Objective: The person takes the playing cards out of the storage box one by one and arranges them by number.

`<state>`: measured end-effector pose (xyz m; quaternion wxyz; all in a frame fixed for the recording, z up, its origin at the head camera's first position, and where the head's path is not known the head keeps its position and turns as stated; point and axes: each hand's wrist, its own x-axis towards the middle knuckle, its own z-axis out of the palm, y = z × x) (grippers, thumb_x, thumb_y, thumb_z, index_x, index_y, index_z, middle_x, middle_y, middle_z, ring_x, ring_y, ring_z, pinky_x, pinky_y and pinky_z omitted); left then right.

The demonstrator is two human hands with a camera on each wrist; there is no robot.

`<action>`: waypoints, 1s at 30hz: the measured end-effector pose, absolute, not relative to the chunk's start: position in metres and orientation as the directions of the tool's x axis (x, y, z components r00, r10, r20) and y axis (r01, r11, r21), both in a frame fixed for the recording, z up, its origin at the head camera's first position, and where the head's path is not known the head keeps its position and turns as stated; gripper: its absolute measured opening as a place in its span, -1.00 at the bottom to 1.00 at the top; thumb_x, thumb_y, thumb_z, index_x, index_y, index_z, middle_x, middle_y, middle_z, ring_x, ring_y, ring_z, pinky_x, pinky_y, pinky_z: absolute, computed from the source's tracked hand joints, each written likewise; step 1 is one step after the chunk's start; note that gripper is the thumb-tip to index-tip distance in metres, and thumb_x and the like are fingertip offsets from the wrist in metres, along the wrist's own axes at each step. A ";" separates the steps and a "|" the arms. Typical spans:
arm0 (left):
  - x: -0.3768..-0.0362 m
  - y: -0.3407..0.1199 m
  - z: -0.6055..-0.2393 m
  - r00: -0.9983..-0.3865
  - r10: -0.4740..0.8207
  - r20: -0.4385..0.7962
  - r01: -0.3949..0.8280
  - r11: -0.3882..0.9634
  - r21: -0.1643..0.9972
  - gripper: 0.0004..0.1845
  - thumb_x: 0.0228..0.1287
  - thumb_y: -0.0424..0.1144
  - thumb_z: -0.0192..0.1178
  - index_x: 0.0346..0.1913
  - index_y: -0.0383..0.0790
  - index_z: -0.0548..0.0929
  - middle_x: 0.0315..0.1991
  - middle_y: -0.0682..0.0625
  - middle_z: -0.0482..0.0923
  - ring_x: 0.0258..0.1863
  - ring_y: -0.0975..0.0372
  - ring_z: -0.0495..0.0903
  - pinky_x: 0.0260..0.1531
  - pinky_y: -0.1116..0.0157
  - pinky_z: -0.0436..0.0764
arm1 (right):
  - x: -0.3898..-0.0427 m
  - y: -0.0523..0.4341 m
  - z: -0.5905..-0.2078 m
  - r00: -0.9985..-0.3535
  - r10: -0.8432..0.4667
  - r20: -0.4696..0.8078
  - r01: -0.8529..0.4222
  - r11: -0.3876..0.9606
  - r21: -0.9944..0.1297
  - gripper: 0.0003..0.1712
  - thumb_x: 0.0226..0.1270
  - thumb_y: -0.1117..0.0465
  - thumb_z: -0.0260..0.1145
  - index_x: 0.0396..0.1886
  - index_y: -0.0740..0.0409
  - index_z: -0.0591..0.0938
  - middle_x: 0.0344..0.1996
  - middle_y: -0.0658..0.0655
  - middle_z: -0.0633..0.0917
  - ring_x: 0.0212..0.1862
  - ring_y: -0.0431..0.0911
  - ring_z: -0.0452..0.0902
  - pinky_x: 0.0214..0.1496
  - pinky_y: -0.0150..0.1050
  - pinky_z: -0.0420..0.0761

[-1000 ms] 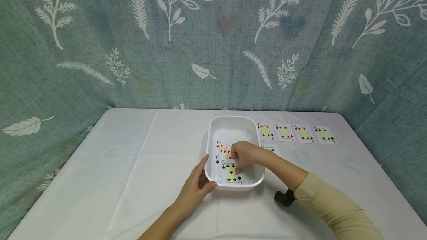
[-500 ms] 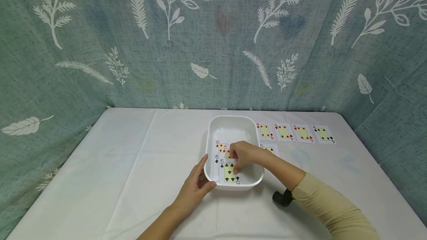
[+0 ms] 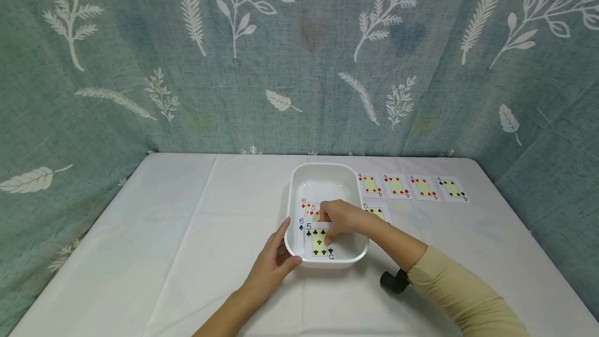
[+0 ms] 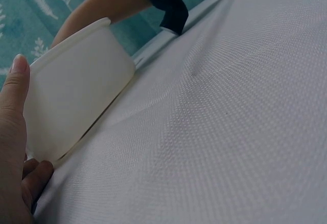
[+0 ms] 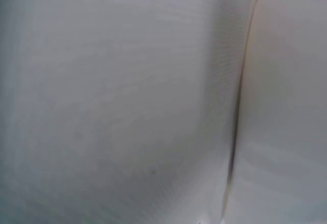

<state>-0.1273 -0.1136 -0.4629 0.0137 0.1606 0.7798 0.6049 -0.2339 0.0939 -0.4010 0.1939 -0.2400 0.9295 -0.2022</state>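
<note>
A white plastic tub point(image 3: 327, 170) holds several playing cards, face up and overlapping. My left hand point(image 3: 268, 267) grips its near-left corner; in the left wrist view the thumb point(image 4: 16, 83) lies along the wall and curled fingers point(image 4: 38, 180) are at the base. My right hand point(image 3: 343, 218) reaches inside over the right rim, fingers curled down, pinching the five of clubs point(image 3: 318, 243) at its right side. Beside that card lie a six of spades point(image 3: 301, 230) and a six of diamonds point(image 3: 305, 207). A red five is partly hidden by the right fingers.
Right of the tub, a row of fours runs along the back: diamonds point(image 3: 369, 185), two red heart cards point(image 3: 396, 186) and a black one point(image 3: 451, 188). A black five point(image 3: 376, 209) lies below, partly behind my right wrist. A black wrist camera point(image 3: 394, 281) hangs under the right forearm.
The five of clubs has shifted slightly up in the tub under my right fingers. Both hands keep nearly the same places, and the head view has drifted a little.
</note>
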 end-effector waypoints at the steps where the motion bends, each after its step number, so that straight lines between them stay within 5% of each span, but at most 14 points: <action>1: -0.127 -0.114 -0.463 -0.948 0.268 0.172 0.233 0.216 0.948 -0.13 0.20 -0.27 0.27 0.49 0.06 0.03 0.27 -0.18 0.27 0.18 -0.02 0.46 0.16 0.30 0.52 | -0.234 0.094 -0.401 -0.809 -0.529 -0.255 -0.377 0.800 -0.466 -0.49 -0.31 0.21 0.65 -0.43 0.05 0.46 -0.54 -0.02 0.45 -0.42 -0.16 0.35 -0.41 -0.36 0.37; 8: -0.126 -0.115 -0.460 -0.950 0.256 0.181 0.239 0.218 0.946 -0.13 0.19 -0.29 0.27 0.49 0.05 0.05 0.27 -0.18 0.29 0.17 -0.02 0.47 0.15 0.29 0.53 | -0.234 0.096 -0.399 -0.791 -0.589 -0.166 -0.446 0.740 -0.503 -0.55 -0.16 0.23 0.59 -0.33 0.03 0.49 -0.54 -0.03 0.53 -0.46 -0.18 0.41 -0.42 -0.36 0.45; 15: -0.127 -0.114 -0.461 -0.940 0.282 0.194 0.258 0.215 0.942 -0.14 0.20 -0.28 0.26 0.49 0.00 0.03 0.27 -0.19 0.27 0.18 -0.02 0.46 0.16 0.26 0.53 | -0.234 0.104 -0.399 -0.775 -0.627 -0.077 -0.422 0.605 -0.675 -0.70 0.07 0.35 0.44 -0.20 0.10 0.56 -0.48 0.03 0.61 -0.48 -0.18 0.56 -0.44 -0.39 0.62; 30: -0.125 -0.113 -0.462 -0.947 0.258 0.191 0.254 0.237 0.938 -0.12 0.18 -0.28 0.29 0.49 0.03 0.04 0.26 -0.16 0.29 0.18 -0.02 0.47 0.16 0.29 0.52 | -0.233 0.111 -0.396 -0.787 -0.614 0.050 -0.374 0.413 -0.830 -0.75 0.18 0.34 0.37 -0.13 0.20 0.61 -0.47 0.12 0.69 -0.46 -0.13 0.62 -0.35 -0.23 0.72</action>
